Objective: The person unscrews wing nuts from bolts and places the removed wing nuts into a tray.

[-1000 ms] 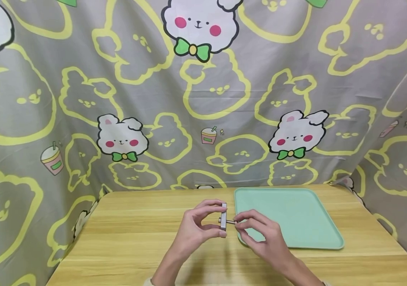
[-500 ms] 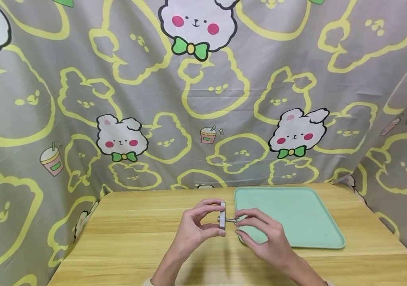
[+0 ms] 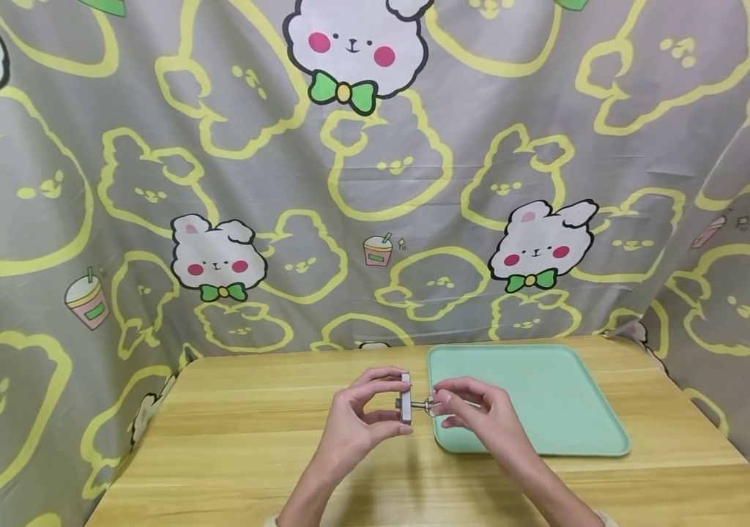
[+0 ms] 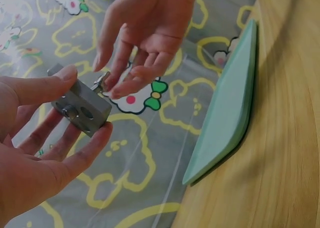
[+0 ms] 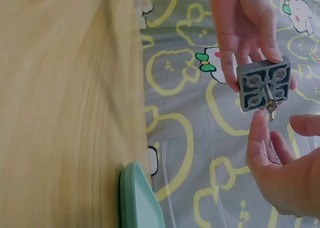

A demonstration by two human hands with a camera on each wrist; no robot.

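Observation:
My left hand (image 3: 353,421) grips a square grey metal block (image 5: 265,83) by its edges, thumb and fingers on opposite sides. The block stands upright above the table. A bolt (image 5: 267,92) passes through its middle, its head on the left side and its shank pointing right. What looks like a wing nut (image 4: 101,82) sits on the shank, apart from the block. My right hand (image 3: 483,417) is at this nut, with a fingertip touching or very near it. Its thumb stands away from the fingers in the right wrist view. Holes (image 4: 87,112) show in the block's face.
A pale green tray (image 3: 540,395) lies on the right side of the wooden table (image 3: 250,439), just behind my right hand. A grey curtain (image 3: 309,176) with rabbit prints hangs behind the table and along both sides.
The fingers of my right hand have shifted around the nut, and the thumb has swung up and away from below. My left hand keeps its grip on the block. The head view has shifted slightly.

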